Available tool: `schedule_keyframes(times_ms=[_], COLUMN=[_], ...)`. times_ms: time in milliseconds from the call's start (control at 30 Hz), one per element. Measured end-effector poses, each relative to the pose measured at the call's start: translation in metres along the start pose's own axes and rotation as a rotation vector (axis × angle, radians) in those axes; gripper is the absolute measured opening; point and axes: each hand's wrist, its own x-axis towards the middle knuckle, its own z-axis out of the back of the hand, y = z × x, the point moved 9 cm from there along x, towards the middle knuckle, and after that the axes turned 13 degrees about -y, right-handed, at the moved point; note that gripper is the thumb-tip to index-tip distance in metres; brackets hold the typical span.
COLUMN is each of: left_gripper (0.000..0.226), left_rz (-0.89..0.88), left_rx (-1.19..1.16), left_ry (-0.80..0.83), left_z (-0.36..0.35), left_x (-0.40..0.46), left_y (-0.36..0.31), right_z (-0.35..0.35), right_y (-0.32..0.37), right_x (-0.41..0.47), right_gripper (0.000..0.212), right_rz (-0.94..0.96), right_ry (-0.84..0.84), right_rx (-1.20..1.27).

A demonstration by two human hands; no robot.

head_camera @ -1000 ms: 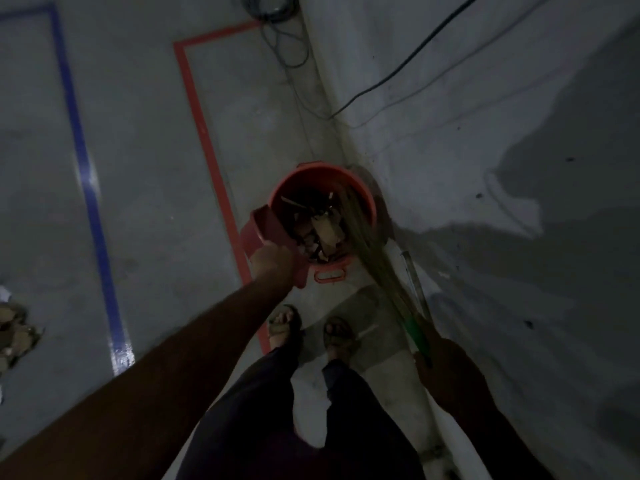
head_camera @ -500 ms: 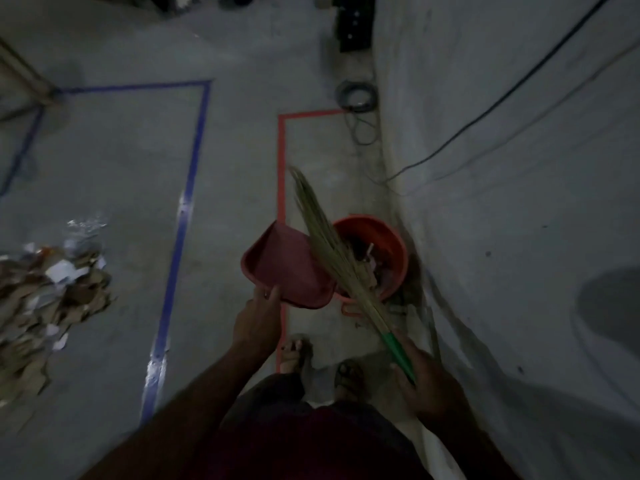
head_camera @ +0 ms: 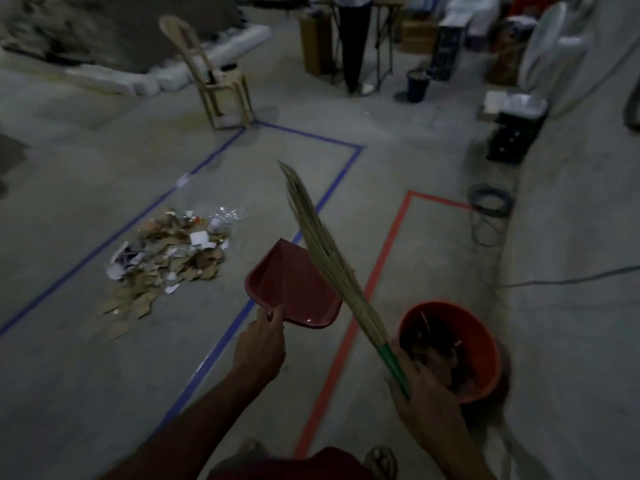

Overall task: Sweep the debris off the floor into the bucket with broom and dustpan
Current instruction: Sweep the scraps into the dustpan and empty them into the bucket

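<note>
My left hand (head_camera: 259,344) grips the handle of a dark red dustpan (head_camera: 294,289), held in the air with its pan facing up and nothing visible in it. My right hand (head_camera: 420,393) grips the green handle of a straw broom (head_camera: 322,247), whose bristles point up and away to the left, crossing over the dustpan. An orange bucket (head_camera: 485,341) with cardboard scraps inside stands on the floor by the wall at the lower right. A pile of debris (head_camera: 169,261), torn cardboard and paper, lies on the floor to the left inside the blue tape.
Blue tape (head_camera: 343,174) and red tape (head_camera: 388,251) mark rectangles on the concrete floor. A coiled cable (head_camera: 490,202) lies by the wall on the right. Farther off stand a plastic chair (head_camera: 214,77), a person (head_camera: 353,39) at a table, a dark bucket (head_camera: 417,84), a fan (head_camera: 543,46) and boxes.
The view has turned from the bucket toward the debris pile. Both hands lifted the dustpan and broom away from the bucket, and the broom's bristles came out of it and now point upward.
</note>
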Motion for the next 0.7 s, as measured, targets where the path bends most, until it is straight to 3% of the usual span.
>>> schedule_keyframes(times_ms=[100,433,700], left_gripper=[0.035,0.031,0.030], left_rz=[0.083,0.304,0.457], left_rx=[-0.002,-0.042,-0.035], left_ry=[-0.033,-0.104,-0.081], left_z=[0.013,0.037,0.043], left_x=[-0.002,-0.021,-0.045], left_y=[0.050,0.245,0.372], right_z=[-0.017,-0.100,-0.168], right_y=[0.041,0.207,0.294], right_x=[0.015,0.051,0.056], right_gripper=[0.084,0.074,0.077], right_rz=[0.072,0.218,0.229], right_ry=[0.010,0.104,0.177], right_rx=[-0.052,-0.148,-0.199])
